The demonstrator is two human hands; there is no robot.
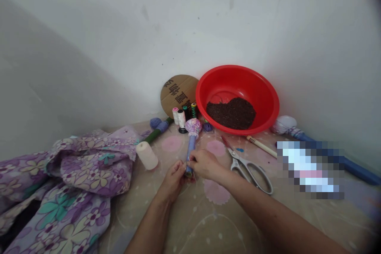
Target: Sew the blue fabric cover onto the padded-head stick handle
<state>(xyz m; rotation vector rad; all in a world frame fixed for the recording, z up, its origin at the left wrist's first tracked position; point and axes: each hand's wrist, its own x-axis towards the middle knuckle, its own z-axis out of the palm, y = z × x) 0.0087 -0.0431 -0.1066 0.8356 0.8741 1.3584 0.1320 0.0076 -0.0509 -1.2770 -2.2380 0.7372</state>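
Note:
A stick with a lavender-wrapped handle (191,147) and a round, floral cloth head (193,126) lies in front of me, head pointing away. My left hand (175,174) is closed at the handle's near end, thumb and fingers pressed against it. From the right, my right hand (204,163) rests over the handle with fingers pinched close to the left fingertips. Whatever is in that pinch is too small to make out. White-handled scissors (248,170) lie right of the hands. A cone of white thread (147,156) lies to their left.
A red basin (238,77) holding dark grains (233,113) stands against the wall beside a cardboard disc (175,93). Several thread spools (181,120) stand before it. Floral fabric (86,170) is heaped at left. A white-headed blue stick (315,143) lies at right.

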